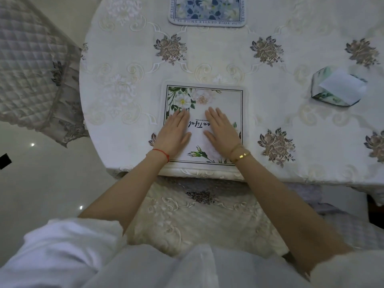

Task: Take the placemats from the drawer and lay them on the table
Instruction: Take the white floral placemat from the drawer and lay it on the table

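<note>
From the head view we see a square white placemat (202, 123) with a thin dark double border, white and pale pink flowers with green leaves in its far left corner, a green sprig along its near edge, and dark script lettering across its middle that reads upside down to us. It lies flat on the round table (270, 125), which is covered with a cream embroidered cloth bearing grey-brown flower motifs. The near edge of the placemat sits just at the near rim of the table.

Both of our hands lie palm down on this placemat, fingers straight and close together, gripping nothing. Our left hand (173, 133), with a thin red string at the wrist, presses on the left half of the placemat, its fingertips reaching the white flower. Our right hand (222, 129), with gold bracelets at the wrist, presses on the right half. The two hands are apart, with the lettering showing between them.

Beyond the white placemat, at the far edge of the view, a second placemat (206, 10) with blue and white flowers and a lettered grey border lies flat on the table. To the right of the white placemat, well apart from it, stands a green-patterned tissue box (337, 90) with a white tissue sticking out.
</note>
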The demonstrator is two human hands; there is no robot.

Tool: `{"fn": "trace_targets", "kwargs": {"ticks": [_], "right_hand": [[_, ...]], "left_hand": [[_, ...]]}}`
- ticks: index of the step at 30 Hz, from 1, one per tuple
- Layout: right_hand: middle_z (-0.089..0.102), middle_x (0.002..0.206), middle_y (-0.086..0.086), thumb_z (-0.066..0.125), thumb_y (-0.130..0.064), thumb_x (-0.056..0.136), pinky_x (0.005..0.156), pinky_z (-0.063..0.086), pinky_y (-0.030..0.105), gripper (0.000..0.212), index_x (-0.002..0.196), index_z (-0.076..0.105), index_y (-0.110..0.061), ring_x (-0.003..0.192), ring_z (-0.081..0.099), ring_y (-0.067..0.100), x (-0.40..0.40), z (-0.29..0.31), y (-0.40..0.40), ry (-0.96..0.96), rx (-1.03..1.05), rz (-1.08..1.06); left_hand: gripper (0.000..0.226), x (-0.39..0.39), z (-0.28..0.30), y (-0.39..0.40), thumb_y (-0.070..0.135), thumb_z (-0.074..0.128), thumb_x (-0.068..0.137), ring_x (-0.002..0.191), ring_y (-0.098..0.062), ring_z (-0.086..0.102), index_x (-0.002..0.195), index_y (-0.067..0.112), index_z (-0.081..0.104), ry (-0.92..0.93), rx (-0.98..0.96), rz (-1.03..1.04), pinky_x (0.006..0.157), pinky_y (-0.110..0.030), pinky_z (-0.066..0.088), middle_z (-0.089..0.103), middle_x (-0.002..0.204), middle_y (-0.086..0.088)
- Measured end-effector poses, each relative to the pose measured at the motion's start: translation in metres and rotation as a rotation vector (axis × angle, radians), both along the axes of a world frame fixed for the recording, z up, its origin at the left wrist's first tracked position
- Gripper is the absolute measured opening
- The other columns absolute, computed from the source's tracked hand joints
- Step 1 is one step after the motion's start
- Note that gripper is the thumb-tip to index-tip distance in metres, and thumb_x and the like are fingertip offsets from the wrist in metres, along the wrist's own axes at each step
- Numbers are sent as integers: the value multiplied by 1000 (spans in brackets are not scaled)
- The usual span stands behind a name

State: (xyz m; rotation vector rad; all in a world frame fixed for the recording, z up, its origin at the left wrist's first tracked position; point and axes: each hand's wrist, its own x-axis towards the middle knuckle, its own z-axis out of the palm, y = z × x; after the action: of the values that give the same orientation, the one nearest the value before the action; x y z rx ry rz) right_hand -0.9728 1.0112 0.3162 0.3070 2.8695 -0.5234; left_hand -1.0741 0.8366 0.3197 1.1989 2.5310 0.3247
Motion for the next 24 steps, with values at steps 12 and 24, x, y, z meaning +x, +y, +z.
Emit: {"fn": "trace_targets", "kwargs": {"ticks": [12,24], "right_hand": [[13,160,7,41,-37,99,123,11,37,66,151,14,-8,149,8,21,38,-8,42,10,-30,-110],[6,161,10,35,-32,102,122,4,37,61,151,10,-5,149,1,25,-91,-2,31,5,-14,34]], "left_hand": [[72,-24,-17,-24,45,43,98,149,-22,11,152,9,14,11,13,24,123,-36,8,14,161,-7],[62,-73,-10,56,35,39,100,150,-22,10,152,9,17,-3,43,-58,123,-37,8,17,161,-7]]}}
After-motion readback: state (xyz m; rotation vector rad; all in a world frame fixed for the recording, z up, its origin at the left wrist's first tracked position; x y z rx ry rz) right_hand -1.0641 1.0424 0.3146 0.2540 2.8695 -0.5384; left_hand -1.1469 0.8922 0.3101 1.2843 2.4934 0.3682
